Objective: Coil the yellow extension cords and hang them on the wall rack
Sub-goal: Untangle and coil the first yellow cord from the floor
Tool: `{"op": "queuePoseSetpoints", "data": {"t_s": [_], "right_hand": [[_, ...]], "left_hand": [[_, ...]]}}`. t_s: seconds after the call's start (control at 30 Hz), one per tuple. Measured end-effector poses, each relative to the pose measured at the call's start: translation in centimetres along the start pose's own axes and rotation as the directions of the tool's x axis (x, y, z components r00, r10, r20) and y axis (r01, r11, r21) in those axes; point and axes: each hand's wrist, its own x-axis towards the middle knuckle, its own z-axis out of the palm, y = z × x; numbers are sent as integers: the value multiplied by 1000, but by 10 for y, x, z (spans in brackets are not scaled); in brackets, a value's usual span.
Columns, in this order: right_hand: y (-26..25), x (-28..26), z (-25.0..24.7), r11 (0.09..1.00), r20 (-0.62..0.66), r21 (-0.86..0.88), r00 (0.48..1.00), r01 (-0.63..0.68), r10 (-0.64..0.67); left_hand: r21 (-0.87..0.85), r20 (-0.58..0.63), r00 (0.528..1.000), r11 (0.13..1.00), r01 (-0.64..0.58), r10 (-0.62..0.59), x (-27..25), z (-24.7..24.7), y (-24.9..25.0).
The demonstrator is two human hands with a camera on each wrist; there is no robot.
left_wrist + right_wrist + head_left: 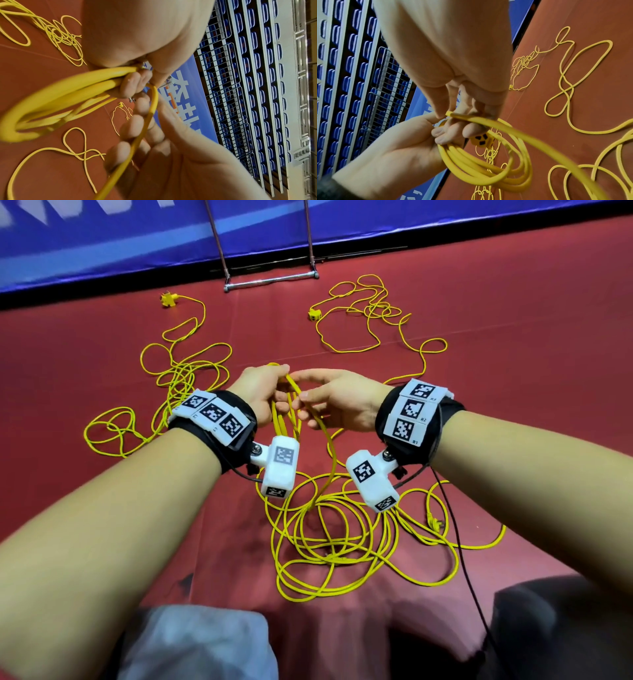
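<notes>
Left hand (262, 392) clamps coil (481, 174); right hand (337, 402) pinches springy cord (330, 460) just beside it — grip bundled top.

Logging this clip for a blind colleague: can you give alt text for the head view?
A person's left hand grips several loops of yellow extension cord while the right hand feeds in another strand. More yellow cord lies tangled across the red floor, and a metal rack stands against the blue wall behind.

Left hand (262, 392) fingers curled, gripping; right hand (337, 400) seemingly pinching.
</notes>
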Motion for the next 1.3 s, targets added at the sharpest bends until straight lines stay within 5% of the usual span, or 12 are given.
{"op": "queuePoseSetpoints", "data": {"t_s": [0.17, 0.3, 0.57, 1.03, 1.17, 1.3], "right_hand": [[7, -2, 6, 999, 94, -26, 995, -32, 35], [23, -4, 2, 961, 153, -263, 980, -80, 124], [14, 4, -9, 978, -211, -205, 973, 48, -92], [17, 5, -11, 970, -345, -239, 931, 31, -115], [12, 5, -7, 990, -397, -126, 912, 57, -103], [4, 5, 2, 997, -291, 20, 955, 72, -63]], "left_hand": [[-60, -75, 997, 998, -26, 22, 5, -11, 3], [-199, -100, 995, 979, -51, 32, 5, -21, 9], [-192, -103, 994, 981, 23, -43, 11, -40, 7], [37, 74, 994, 997, 72, -75, -5, -5, 5], [75, 73, 995, 995, 61, -67, -6, -1, 2], [114, 98, 994, 993, 34, -45, -7, 3, 1]]}}
